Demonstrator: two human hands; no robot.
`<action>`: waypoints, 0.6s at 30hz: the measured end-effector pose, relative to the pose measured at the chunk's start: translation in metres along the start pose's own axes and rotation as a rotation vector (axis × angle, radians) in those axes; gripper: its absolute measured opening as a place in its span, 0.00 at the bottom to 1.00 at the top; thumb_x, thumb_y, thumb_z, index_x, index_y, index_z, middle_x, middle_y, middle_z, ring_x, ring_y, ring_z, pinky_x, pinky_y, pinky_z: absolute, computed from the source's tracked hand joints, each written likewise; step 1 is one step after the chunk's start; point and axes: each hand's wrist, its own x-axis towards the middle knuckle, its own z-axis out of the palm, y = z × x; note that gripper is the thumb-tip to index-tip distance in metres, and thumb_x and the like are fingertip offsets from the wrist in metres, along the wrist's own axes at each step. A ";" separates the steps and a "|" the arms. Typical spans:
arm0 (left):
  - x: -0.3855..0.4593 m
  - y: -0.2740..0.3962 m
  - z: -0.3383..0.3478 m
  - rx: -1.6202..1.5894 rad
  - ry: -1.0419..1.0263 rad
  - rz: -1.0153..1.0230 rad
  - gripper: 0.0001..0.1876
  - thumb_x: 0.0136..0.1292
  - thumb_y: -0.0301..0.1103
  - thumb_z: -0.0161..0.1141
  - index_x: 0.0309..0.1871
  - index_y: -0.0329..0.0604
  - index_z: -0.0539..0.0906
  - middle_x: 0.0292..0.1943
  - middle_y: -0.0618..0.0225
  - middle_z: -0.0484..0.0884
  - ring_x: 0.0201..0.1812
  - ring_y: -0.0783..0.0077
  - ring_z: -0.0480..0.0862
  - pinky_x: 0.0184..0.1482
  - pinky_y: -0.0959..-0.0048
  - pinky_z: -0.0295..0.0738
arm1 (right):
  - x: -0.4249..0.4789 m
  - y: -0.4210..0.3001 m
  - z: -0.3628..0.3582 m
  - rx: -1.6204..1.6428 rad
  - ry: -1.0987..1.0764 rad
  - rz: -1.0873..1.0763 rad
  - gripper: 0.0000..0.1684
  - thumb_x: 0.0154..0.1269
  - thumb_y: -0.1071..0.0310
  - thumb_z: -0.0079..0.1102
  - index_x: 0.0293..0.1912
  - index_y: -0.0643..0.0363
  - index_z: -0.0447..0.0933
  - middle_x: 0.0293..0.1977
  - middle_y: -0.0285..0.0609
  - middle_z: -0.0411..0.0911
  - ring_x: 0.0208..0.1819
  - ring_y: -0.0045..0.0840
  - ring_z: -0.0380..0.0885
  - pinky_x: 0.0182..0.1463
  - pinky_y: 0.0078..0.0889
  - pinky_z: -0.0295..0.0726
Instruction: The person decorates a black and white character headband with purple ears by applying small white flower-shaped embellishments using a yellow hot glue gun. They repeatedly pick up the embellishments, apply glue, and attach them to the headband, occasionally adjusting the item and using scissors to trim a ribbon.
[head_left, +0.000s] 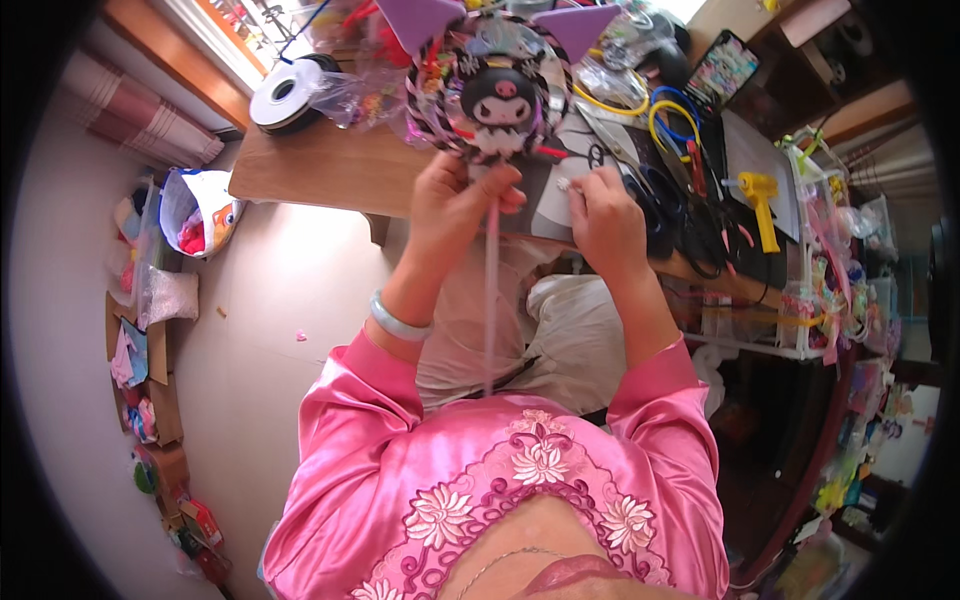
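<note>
My left hand (450, 202) grips the upper end of a pale pink stick (491, 300), just under a round decorated wreath. The wreath's ring (415, 97) is wrapped in black and pink cord. In its middle sits a black-hooded cartoon character figure (501, 112) with a pink skull on its forehead. Two purple pointed wing-like pieces (577, 31) stick out from the top sides. Between thumb and fingertips, my right hand (611, 217) pinches a small white ornament (564, 184), mostly covered by the fingers. That hand is to the right of the stick, apart from the wreath.
A white ribbon spool (283, 91) stands at the table's (315, 172) left. On the right lie scissors (660, 199), yellow-handled scissors (675, 127), a yellow glue gun (759, 202) and a phone (724, 67). A white rack (802, 300) of trinkets borders the table.
</note>
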 end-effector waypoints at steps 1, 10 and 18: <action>0.002 -0.002 -0.001 0.023 0.010 0.009 0.08 0.59 0.24 0.60 0.41 0.33 0.75 0.31 0.63 0.81 0.29 0.73 0.83 0.30 0.79 0.79 | 0.000 0.001 -0.002 0.059 0.020 0.006 0.08 0.56 0.71 0.57 0.37 0.62 0.74 0.35 0.45 0.73 0.33 0.40 0.77 0.35 0.35 0.76; 0.007 -0.017 0.011 0.101 -0.068 -0.096 0.08 0.61 0.28 0.59 0.41 0.35 0.76 0.34 0.61 0.82 0.33 0.73 0.83 0.34 0.78 0.79 | 0.002 0.000 0.011 -0.069 0.009 -0.021 0.08 0.56 0.64 0.58 0.33 0.57 0.71 0.29 0.42 0.70 0.30 0.37 0.76 0.31 0.36 0.74; 0.009 -0.030 0.027 0.020 -0.164 -0.115 0.17 0.63 0.27 0.55 0.54 0.39 0.65 0.40 0.59 0.80 0.38 0.67 0.83 0.38 0.74 0.80 | -0.003 0.017 -0.017 0.665 0.277 0.289 0.03 0.59 0.73 0.59 0.32 0.62 0.77 0.31 0.38 0.75 0.24 0.20 0.75 0.26 0.20 0.73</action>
